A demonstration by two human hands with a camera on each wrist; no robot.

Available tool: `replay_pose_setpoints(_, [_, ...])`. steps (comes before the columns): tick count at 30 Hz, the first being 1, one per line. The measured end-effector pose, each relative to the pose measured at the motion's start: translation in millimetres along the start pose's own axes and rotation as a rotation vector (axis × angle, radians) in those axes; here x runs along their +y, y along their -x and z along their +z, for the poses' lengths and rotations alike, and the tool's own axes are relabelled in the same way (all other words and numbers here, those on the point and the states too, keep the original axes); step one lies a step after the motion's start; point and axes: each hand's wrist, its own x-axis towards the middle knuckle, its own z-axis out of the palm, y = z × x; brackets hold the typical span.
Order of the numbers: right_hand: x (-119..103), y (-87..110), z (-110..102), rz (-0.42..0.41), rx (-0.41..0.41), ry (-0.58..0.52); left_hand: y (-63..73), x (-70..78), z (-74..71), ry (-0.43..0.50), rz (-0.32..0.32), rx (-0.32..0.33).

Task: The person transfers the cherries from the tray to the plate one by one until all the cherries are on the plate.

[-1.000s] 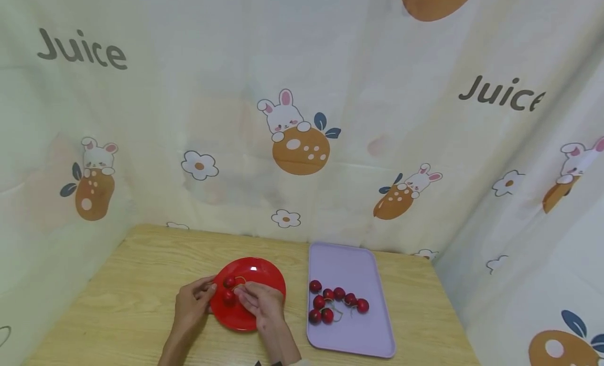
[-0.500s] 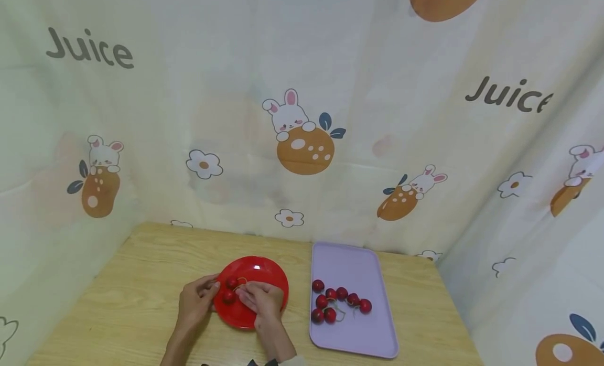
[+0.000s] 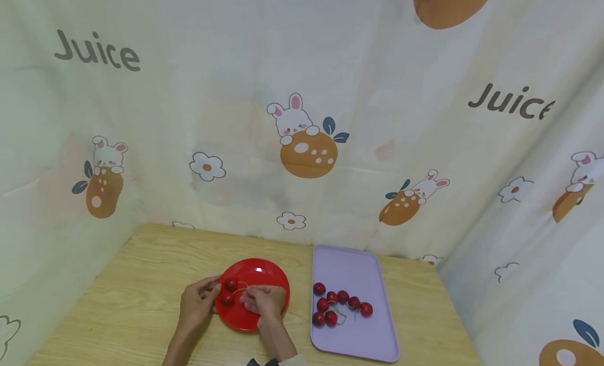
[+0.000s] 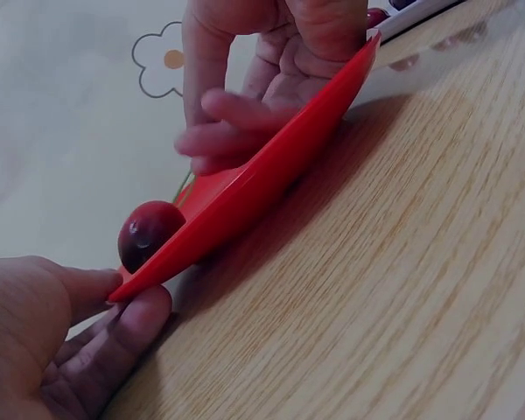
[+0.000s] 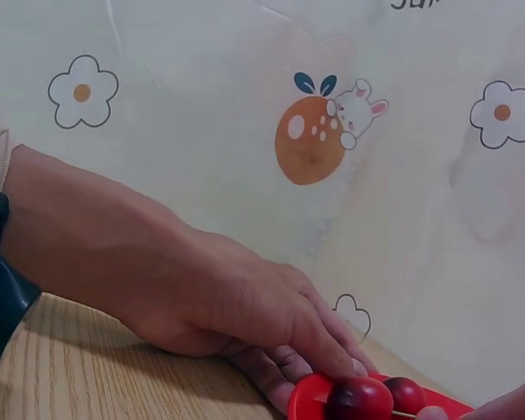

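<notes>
On a wood-grain desk [image 3: 146,271], the left hand [image 3: 195,300] grips a round glossy red plate [image 3: 260,275], the right hand [image 3: 267,301] seemingly pinches stems [image 3: 243,282] of its two dark-red cherries [image 3: 230,285], and eight more cherries [image 3: 343,297] on a rectangular lilac tray [image 3: 346,267] suggest unfinished work.

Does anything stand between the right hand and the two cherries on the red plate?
Nothing visible does. The cherries lie on the red plate, their stems reaching to the right hand. The left hand holds the plate's rim on the cherries' other side, out of the way.
</notes>
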Motion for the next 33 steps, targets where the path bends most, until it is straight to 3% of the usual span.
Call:
replay_pose_setpoints(4, [-1.5, -1.5, -0.3, 0.025, 0.025, 0.049, 0.1, -0.6, 0.7, 0.004, -0.003, 0.001])
replay_pose_setpoints(15, [0.7, -1.4, 1.1, -0.017, 0.027, 0.117, 2.1, -2.3, 1.5, -0.008, 0.006, 0.009])
replay_pose_setpoints(22, [0.1, -3.1, -0.6, -0.057, 0.013, 0.105, -0.6, -1.0, 0.9, -0.021, 0.026, 0.015])
replay_pose_setpoints(33, [0.9, -3.3, -5.8, -0.066, -0.013, 0.091, -0.5, -2.1, 0.7, -0.003, 0.008, 0.006])
